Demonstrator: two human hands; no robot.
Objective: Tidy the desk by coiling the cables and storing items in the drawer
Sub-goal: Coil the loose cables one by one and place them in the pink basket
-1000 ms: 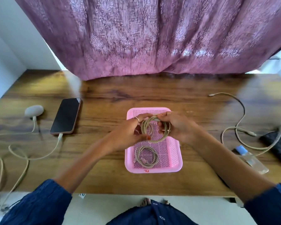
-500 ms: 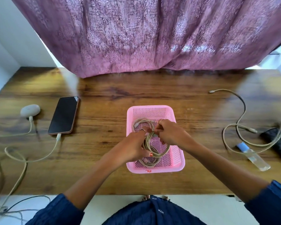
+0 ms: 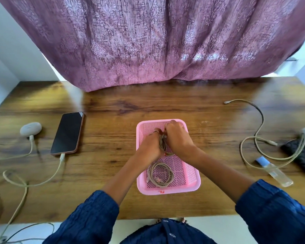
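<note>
A pink mesh basket (image 3: 192,175) sits at the middle of the wooden desk (image 3: 113,117). My left hand (image 3: 151,147) and my right hand (image 3: 179,140) are both down in its far half, closed together on a coiled beige cable (image 3: 163,143) squeezed between them. A second coiled beige cable (image 3: 160,175) lies flat in the near half of the basket. A loose beige cable (image 3: 259,131) snakes over the right side of the desk. Another loose cable (image 3: 33,184) runs from the phone (image 3: 67,132) off the left edge.
A grey earbud case (image 3: 30,128) with a cable plugged in lies left of the phone. At the right are a small clear bottle with a blue cap (image 3: 275,171) and a dark pouch (image 3: 303,155). A purple curtain (image 3: 157,41) hangs over the desk's far edge.
Both hands have carried the coiled cable from above the basket down into its far half. The coil is now squeezed narrow between them.
</note>
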